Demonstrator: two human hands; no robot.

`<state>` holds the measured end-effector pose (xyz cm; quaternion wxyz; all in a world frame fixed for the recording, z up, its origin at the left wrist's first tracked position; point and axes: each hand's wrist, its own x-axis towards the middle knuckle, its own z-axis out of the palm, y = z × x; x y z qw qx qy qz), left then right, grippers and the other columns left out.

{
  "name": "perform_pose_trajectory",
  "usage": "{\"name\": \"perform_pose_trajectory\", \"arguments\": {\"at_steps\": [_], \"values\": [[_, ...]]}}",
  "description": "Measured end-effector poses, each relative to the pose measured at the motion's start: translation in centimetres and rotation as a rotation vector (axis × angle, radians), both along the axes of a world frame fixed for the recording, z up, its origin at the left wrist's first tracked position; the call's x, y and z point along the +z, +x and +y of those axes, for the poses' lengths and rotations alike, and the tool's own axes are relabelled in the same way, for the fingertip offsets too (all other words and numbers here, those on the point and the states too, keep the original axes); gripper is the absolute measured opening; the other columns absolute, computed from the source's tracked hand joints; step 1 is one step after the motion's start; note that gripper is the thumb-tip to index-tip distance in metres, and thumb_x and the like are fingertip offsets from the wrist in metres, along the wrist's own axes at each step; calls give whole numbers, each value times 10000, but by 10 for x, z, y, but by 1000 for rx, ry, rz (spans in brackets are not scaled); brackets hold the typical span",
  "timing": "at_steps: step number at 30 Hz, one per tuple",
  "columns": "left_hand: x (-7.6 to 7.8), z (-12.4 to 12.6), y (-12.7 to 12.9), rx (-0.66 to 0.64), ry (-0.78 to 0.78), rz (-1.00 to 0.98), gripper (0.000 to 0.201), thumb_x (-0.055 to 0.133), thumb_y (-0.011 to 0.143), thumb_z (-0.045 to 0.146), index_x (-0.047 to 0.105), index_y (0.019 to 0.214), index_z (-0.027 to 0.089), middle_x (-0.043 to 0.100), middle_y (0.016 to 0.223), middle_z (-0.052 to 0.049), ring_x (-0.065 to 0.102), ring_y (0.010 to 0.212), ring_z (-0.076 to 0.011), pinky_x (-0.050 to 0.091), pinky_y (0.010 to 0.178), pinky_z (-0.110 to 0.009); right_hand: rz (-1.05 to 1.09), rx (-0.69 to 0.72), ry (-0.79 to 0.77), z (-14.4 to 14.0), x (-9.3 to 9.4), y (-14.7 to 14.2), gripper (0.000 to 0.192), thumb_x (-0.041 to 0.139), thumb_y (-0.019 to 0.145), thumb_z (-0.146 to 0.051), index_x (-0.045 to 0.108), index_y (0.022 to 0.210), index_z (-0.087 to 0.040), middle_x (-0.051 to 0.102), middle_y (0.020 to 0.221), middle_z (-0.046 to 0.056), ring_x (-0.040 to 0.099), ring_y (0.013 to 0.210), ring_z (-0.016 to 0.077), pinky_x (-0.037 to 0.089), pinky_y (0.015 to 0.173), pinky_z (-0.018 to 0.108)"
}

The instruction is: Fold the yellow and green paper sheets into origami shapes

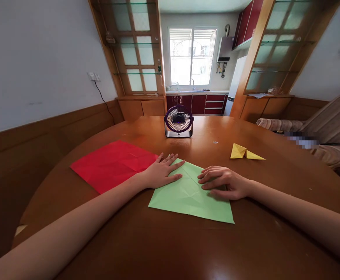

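Observation:
A light green sheet of paper with crease lines lies on the table in front of me. My left hand rests flat on its upper left part, fingers spread and pointing away. Over its right side is my right hand, fingers apart and slightly bent, with the tips at the paper's surface. A creased red sheet of paper lies to the left, its right corner close to my left hand and partly behind the forearm. Farther back on the right sits a folded yellow paper piece with a pointed end.
A small dark purple desk fan stands at the back of the round brown wooden table. Beyond are wooden cabinets and a kitchen with a window. A striped covered seat is at the right, and a wall outlet with a cord at the left.

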<state>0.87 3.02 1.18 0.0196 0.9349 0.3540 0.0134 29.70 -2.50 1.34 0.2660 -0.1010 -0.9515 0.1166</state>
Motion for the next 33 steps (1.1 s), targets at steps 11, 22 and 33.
{"name": "perform_pose_trajectory", "arguments": {"at_steps": [11, 22, 33], "values": [[5, 1, 2, -43, 11, 10, 632, 265, 983, 592, 201, 1533, 288, 118, 1595, -56, 115, 1479, -266, 5, 1181, -513, 8, 0, 38, 0, -1, 0, 232, 617, 885, -272, 708, 1081, -186, 710, 1041, 119, 649, 1033, 228, 498, 956, 453], [7, -9, 20, -50, 33, 37, 602, 269, 990, 481, 214, 1529, 217, 157, 1597, -69, 150, 1478, -224, 55, 1193, -457, 12, 9, 38, 2, -2, -1, 217, 615, 881, -255, 710, 1059, -175, 708, 1030, 122, 652, 1014, 224, 500, 950, 451], [6, -13, 29, 42, -19, -21, 559, 244, 1000, 533, 255, 1513, 312, 218, 1588, -75, 188, 1466, -278, 24, 1149, -607, 16, 13, 40, 1, -1, -2, 206, 595, 892, -238, 710, 1046, -162, 710, 1015, 127, 651, 1011, 220, 497, 944, 445]]}}
